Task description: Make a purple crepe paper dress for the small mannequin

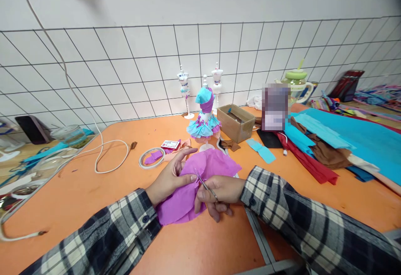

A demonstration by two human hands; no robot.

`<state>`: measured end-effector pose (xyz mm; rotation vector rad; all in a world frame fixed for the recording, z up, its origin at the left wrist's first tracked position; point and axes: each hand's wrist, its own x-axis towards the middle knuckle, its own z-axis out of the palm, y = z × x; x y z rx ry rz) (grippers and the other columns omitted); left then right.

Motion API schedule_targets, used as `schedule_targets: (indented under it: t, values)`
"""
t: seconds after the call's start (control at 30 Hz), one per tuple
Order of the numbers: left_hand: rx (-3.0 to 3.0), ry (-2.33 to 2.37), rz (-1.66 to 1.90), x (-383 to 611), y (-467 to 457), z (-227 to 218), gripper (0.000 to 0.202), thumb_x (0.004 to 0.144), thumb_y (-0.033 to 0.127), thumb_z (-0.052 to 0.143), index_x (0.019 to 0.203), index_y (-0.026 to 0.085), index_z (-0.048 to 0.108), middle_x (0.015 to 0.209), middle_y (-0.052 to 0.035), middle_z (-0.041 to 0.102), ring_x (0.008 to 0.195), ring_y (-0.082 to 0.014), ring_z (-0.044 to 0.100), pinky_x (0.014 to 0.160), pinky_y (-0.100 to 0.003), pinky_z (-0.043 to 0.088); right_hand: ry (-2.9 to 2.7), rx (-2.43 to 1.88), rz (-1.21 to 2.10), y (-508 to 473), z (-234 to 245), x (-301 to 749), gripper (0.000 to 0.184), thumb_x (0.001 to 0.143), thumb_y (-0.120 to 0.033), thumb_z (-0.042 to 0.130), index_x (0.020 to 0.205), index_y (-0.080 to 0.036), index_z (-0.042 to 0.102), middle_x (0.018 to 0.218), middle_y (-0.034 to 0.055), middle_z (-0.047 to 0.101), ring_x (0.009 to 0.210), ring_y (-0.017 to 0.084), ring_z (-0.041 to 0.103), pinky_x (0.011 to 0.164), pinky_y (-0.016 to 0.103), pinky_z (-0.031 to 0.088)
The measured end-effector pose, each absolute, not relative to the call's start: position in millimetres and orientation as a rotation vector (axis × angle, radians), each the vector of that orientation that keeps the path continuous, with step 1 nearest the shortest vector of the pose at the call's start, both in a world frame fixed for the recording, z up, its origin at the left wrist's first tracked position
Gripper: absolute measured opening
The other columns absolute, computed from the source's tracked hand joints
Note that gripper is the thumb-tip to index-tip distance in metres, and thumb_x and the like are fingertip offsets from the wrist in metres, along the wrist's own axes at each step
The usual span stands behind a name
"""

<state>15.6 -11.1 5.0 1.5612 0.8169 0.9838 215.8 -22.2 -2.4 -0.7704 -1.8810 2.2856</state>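
Observation:
A sheet of purple crepe paper [180, 202] hangs folded between my hands above the orange table. My left hand [172, 177] pinches it near its upper edge, thumb on top and index finger stretched out. Small scissors [205, 186] are in my right hand [219, 193], their blades at the paper close to my left thumb. How far the blades are apart is too small to tell. Just behind the paper stands a miniature dress form [205, 114] wearing a blue and purple ruffled paper dress.
Two white dress forms [184, 87] stand against the tiled wall. A cardboard box [236, 122] is right of the dressed form. A tape roll [152, 158] and a small white-and-red box [171, 145] lie left. Coloured paper [326, 150] covers the right side, near a lidded jug [296, 87]. A white cable [100, 158] loops left.

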Motion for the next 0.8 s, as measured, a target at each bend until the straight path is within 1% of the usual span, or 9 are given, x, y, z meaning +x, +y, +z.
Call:
schedule_targets:
  t: [0.1,0.2,0.3,0.43,0.5,0.63,0.7,0.77,0.8]
  values:
    - [1.522,0.788,0.974,16.0,-11.6,5.1,0.066,0.071,0.025,0.081,0.131,0.021,0.054,0.113,-0.0078,0.063,0.084,-0.0171,0.063,0.071,-0.024,0.049,-1.854,-0.765,2.326,-21.8,0.2,216.0,0.080,0.065,-0.086,0.057,0.093,-0.011,0.064,0.055,-0.0002,0.062,0.038,0.006,0.040,0.029,0.016,0.040]
    - [1.450,0.750,0.976,15.3,-11.5,4.4,0.061,0.077,0.028,0.076,0.133,0.019,0.050,0.105,-0.0081,0.066,0.075,-0.0155,0.063,0.069,-0.025,0.049,-1.848,-0.783,2.318,-21.8,0.6,215.7,0.082,0.063,-0.086,0.058,0.093,-0.011,0.063,0.056,-0.0003,0.062,0.039,0.006,0.040,0.029,0.016,0.040]
    - [1.395,0.714,0.966,14.3,-11.1,2.9,0.061,0.081,0.028,0.072,0.135,0.019,0.046,0.098,-0.0061,0.068,0.071,-0.0144,0.063,0.068,-0.026,0.050,-1.835,-0.787,2.315,-21.8,-0.2,215.5,0.081,0.063,-0.086,0.059,0.093,-0.011,0.063,0.056,-0.0004,0.062,0.039,0.006,0.040,0.029,0.015,0.039]
    - [1.451,0.710,0.954,13.7,-10.7,0.4,0.058,0.082,0.025,0.073,0.133,0.019,0.045,0.084,-0.0019,0.068,0.066,-0.0117,0.060,0.060,-0.020,0.046,-1.848,-0.787,2.316,-20.9,0.8,215.3,0.080,0.062,-0.086,0.060,0.092,-0.011,0.062,0.056,-0.0010,0.061,0.040,0.006,0.040,0.029,0.015,0.039]
    - [1.481,0.711,0.946,13.8,-10.9,-0.5,0.058,0.082,0.026,0.073,0.132,0.019,0.045,0.083,-0.0011,0.066,0.065,-0.0109,0.059,0.057,-0.018,0.044,-1.862,-0.791,2.314,-20.6,2.1,215.1,0.081,0.061,-0.086,0.059,0.091,-0.011,0.062,0.055,-0.0013,0.060,0.040,0.006,0.040,0.029,0.015,0.039]
    - [1.513,0.739,0.968,14.0,-11.0,-1.0,0.059,0.080,0.026,0.075,0.131,0.020,0.047,0.094,-0.0029,0.065,0.075,-0.0130,0.061,0.064,-0.021,0.048,-1.904,-0.801,2.275,-21.4,2.6,214.8,0.078,0.065,-0.084,0.059,0.092,-0.011,0.063,0.052,-0.0022,0.059,0.038,0.006,0.039,0.028,0.016,0.037]
    - [1.517,0.736,0.972,13.8,-10.7,-1.0,0.060,0.080,0.026,0.075,0.132,0.020,0.046,0.089,-0.0019,0.064,0.076,-0.0136,0.061,0.067,-0.021,0.048,-1.933,-0.793,2.244,-22.2,1.3,214.8,0.076,0.068,-0.082,0.059,0.092,-0.011,0.063,0.050,-0.0032,0.058,0.036,0.006,0.039,0.028,0.015,0.037]
    - [1.513,0.730,0.959,13.5,-10.3,-0.9,0.061,0.082,0.026,0.074,0.134,0.020,0.044,0.080,0.0001,0.063,0.071,-0.0129,0.061,0.066,-0.021,0.048,-1.950,-0.775,2.231,-22.7,-0.1,215.0,0.074,0.069,-0.081,0.059,0.093,-0.011,0.064,0.048,-0.0044,0.056,0.036,0.006,0.040,0.029,0.015,0.038]
    - [1.509,0.728,0.953,13.4,-10.2,-0.9,0.062,0.082,0.026,0.074,0.135,0.020,0.043,0.079,0.0003,0.063,0.070,-0.0127,0.060,0.065,-0.021,0.048,-1.952,-0.770,2.232,-22.8,-0.4,215.0,0.074,0.070,-0.080,0.059,0.094,-0.011,0.064,0.048,-0.0047,0.056,0.036,0.006,0.040,0.029,0.015,0.039]
